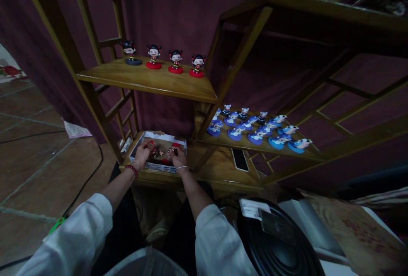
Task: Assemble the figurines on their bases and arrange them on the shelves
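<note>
Both of my hands are inside a shallow white cardboard box [180,140] on the lowest shelf. My left hand [144,154], with a red beaded bracelet, has its fingers curled at the left of the box beside small red and dark pieces. My right hand [179,157], with a pale bracelet, pinches a small dark-haired figurine [173,151] at the right. Another small figurine [157,153] lies between the hands, and red pieces lie in the box near them. My fingers partly cover these things, so what the left hand grips is unclear.
Several black-haired figurines [176,60] on round bases stand on the upper wooden shelf [149,79]. Blue and purple figurines [255,133] crowd the right shelf. A phone [239,159] lies below them. Wooden posts frame the box; a black round lid [280,242] is at lower right.
</note>
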`<state>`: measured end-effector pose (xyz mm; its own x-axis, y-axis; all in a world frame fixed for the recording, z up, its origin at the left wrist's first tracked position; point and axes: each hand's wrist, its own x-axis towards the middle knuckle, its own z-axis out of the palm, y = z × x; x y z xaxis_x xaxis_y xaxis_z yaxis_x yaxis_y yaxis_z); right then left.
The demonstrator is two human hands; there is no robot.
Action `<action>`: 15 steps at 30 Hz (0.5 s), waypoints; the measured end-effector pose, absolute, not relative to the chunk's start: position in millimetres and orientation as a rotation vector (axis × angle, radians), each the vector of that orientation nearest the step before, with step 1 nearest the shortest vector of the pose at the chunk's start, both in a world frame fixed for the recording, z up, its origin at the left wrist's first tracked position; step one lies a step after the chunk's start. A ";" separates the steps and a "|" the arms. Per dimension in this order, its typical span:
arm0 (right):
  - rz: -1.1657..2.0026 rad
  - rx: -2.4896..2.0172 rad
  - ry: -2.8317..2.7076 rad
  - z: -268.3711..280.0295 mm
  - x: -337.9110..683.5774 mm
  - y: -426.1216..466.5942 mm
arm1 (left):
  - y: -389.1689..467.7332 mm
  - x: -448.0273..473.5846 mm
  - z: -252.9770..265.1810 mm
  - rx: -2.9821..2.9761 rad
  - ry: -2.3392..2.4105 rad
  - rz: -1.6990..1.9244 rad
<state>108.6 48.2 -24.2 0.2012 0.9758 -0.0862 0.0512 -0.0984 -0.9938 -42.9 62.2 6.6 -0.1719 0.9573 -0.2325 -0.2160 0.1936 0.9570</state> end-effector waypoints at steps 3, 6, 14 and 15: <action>1.061 -1.433 -1.089 -22.7 108.6 46.4 | 66.2 -51.5 -2.1 0.866 1.364 1.321; 1.051 -1.448 -1.113 -22.9 108.7 45.4 | 66.7 -58.1 -5.6 0.909 1.427 1.374; 0.809 -1.608 -1.380 -22.1 111.3 41.3 | 61.7 -57.7 2.7 0.820 1.381 1.452; 0.785 -1.631 -1.402 -21.0 111.4 41.0 | 62.0 -57.5 2.7 0.812 1.383 1.459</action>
